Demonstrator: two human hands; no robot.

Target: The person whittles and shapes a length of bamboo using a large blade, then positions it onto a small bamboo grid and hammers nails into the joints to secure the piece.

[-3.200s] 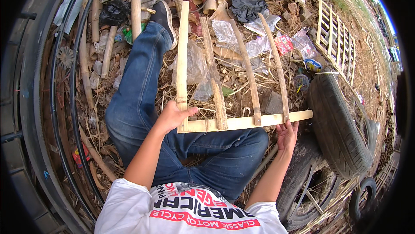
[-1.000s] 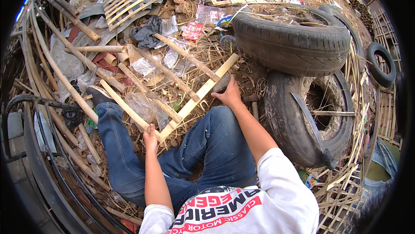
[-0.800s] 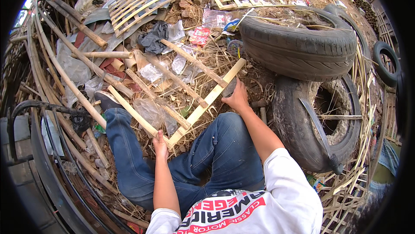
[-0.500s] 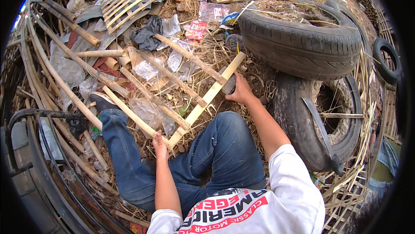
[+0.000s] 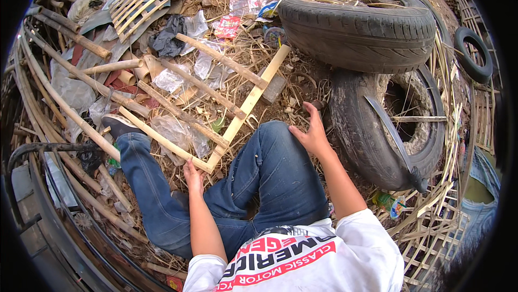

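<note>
A comb-shaped bamboo frame lies before me: several slats [image 5: 202, 92] run from one flat pale strip [image 5: 249, 103] toward the far left. My left hand [image 5: 194, 177] has its fingers closed round the near end of the nearest bamboo slat [image 5: 156, 136], at the strip's near corner. My right hand [image 5: 313, 134] is beside my right knee, fingers spread and nothing in them. A grey block [image 5: 275, 88] sits under or right against the strip's far part; which, I cannot tell. Near the right fingertips is a dark brown stub [image 5: 317, 105], its kind unclear.
Two worn tyres, one upper [image 5: 356, 41] and one lower [image 5: 353, 125], stand on the right, with a long curved blade [image 5: 389, 133] leaning on the lower one. Bamboo poles [image 5: 70, 106] and plastic litter [image 5: 168, 36] cover the left. Slatted bamboo panels [image 5: 154, 1] lie at the back.
My right hand has let go of the grey block and drawn back toward my knee, opening. The left hand keeps its hold on the slat's end. The whole view has shifted slightly.
</note>
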